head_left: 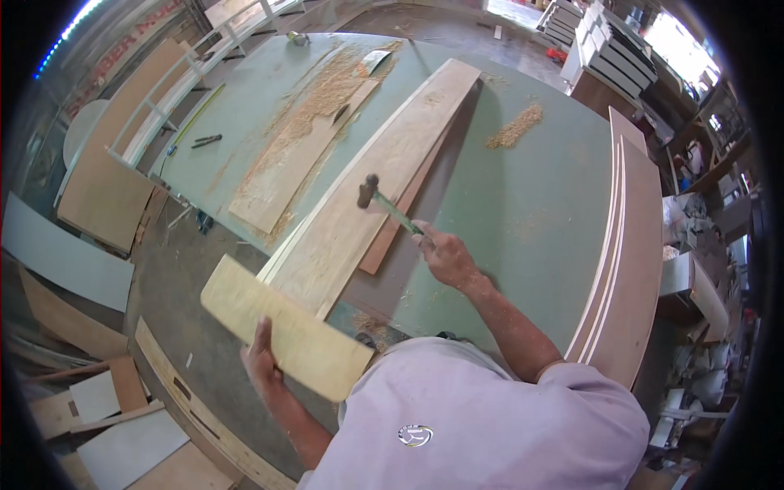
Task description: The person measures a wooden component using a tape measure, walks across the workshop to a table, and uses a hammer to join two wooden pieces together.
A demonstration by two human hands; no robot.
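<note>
My right hand (447,255) is wrapped round the green handle of a hammer (392,211), its dark head hovering over or close to a long wooden panel assembly (367,180). A short pale board (286,331) with a rounded corner sits across the near end of that assembly. My left hand (261,359) grips the short board from its outer edge, thumb lying on its face and the other fingers hidden beneath. Whether the short board touches the assembly's end I cannot tell. A reddish-brown strip (408,216) lies under the assembly's right side.
The green-topped table (539,212) also bears a dusty board (302,155) heaped with wood shavings, pliers (207,140) and a yellow tape measure (194,122). Curved stacked panels (625,261) lie along its right side. Sheets and offcuts (131,441) cover the floor at left.
</note>
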